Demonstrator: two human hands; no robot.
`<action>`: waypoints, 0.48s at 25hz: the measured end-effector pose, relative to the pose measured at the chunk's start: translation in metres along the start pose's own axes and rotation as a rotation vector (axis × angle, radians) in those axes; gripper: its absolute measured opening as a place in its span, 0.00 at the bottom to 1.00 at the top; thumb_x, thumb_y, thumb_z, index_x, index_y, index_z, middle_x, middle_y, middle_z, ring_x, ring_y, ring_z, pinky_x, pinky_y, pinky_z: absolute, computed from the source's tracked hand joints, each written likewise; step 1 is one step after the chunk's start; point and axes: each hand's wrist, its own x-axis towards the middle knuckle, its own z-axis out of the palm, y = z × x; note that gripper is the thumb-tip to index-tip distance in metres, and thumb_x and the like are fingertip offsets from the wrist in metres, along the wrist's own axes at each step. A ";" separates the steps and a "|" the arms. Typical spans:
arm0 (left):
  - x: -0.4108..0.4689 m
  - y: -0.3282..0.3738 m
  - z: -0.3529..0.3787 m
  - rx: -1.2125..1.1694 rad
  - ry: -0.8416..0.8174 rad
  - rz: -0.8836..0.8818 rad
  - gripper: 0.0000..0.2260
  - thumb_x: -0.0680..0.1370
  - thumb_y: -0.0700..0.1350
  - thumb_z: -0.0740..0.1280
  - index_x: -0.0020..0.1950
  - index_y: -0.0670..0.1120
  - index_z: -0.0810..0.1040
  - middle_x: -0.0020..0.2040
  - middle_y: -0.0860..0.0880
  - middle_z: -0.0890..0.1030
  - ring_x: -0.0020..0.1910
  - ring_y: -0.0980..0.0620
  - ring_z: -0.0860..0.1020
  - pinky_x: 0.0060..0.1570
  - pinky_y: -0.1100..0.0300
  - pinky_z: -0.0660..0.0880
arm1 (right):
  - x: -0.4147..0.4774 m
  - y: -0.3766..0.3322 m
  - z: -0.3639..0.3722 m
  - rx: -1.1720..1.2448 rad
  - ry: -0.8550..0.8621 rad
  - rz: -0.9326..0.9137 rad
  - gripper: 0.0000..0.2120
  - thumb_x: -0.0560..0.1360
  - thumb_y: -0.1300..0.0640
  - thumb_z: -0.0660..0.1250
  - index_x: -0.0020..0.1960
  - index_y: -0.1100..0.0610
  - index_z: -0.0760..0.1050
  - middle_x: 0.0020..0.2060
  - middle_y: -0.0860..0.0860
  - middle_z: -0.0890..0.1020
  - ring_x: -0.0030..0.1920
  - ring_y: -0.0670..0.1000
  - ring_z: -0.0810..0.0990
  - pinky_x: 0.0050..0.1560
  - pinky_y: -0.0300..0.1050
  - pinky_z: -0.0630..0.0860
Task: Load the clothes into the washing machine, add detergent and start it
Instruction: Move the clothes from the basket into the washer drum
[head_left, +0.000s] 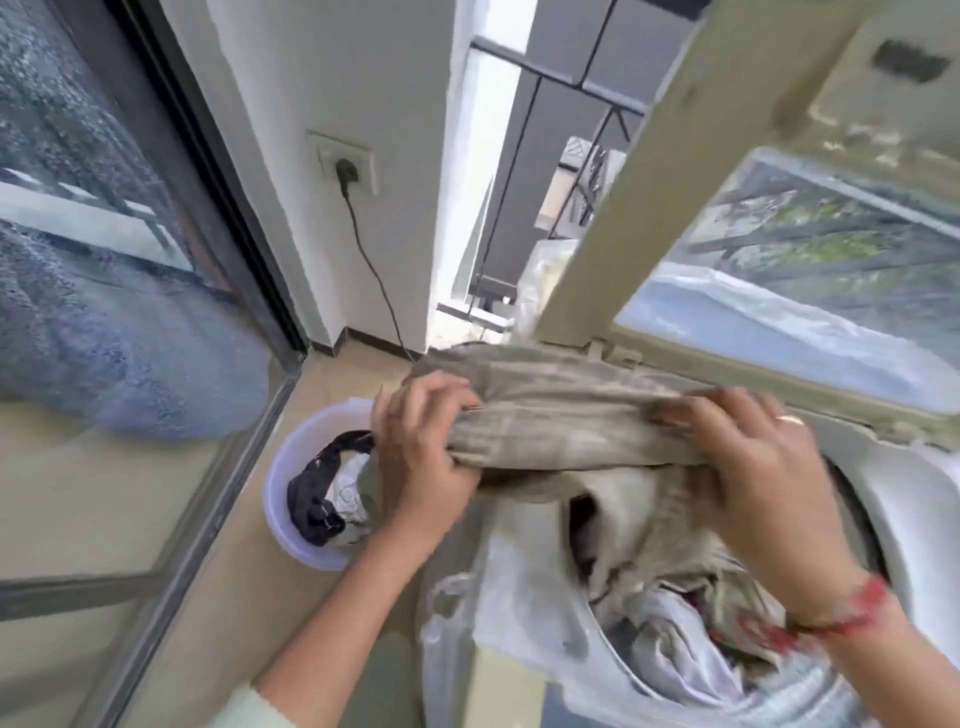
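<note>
Item: beige garment (561, 415). You are holding it stretched sideways between both hands, above the open mouth of the washing machine (909, 499), with one loose part hanging down toward the drum.
Left hand (421, 457): fingers are curling tightly around the garment's left end.
Right hand (753, 467): fingers are clamping over the bunched right end (a ring on one finger, a red thread band at the wrist).
Drum: mixed clothes (675, 623) are lying inside, pale and dark pieces tangled together.
Lid (649, 182): standing raised behind the garment, its window reflecting trees.
Basin (280, 488): lavender, sitting on the floor just left of the machine, below your left hand, holding a dark piece (311, 493) and a white one.
Beyond: a plug (345, 171) is sitting in a wall socket, its cord trailing down to the floor; a glass sliding door (104, 208) is standing at far left.
</note>
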 end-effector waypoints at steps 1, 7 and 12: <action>0.005 0.043 0.004 0.003 -0.027 0.129 0.12 0.66 0.47 0.64 0.48 0.51 0.74 0.53 0.50 0.77 0.55 0.49 0.74 0.64 0.41 0.62 | -0.020 0.028 -0.018 -0.042 0.099 0.085 0.21 0.63 0.62 0.61 0.56 0.54 0.74 0.49 0.57 0.78 0.45 0.62 0.75 0.46 0.55 0.73; -0.029 0.179 0.117 0.431 -0.822 0.292 0.30 0.68 0.51 0.71 0.67 0.46 0.66 0.68 0.46 0.69 0.71 0.45 0.62 0.67 0.32 0.38 | -0.126 0.159 0.004 -0.286 -0.105 0.335 0.24 0.68 0.66 0.61 0.63 0.56 0.63 0.60 0.63 0.74 0.55 0.66 0.76 0.56 0.61 0.73; -0.032 0.141 0.104 0.425 -1.404 0.188 0.23 0.75 0.58 0.64 0.68 0.50 0.70 0.68 0.47 0.71 0.71 0.47 0.64 0.70 0.42 0.55 | -0.129 0.133 0.072 -0.034 -1.193 0.372 0.23 0.78 0.54 0.59 0.72 0.56 0.62 0.70 0.58 0.67 0.68 0.57 0.69 0.67 0.51 0.68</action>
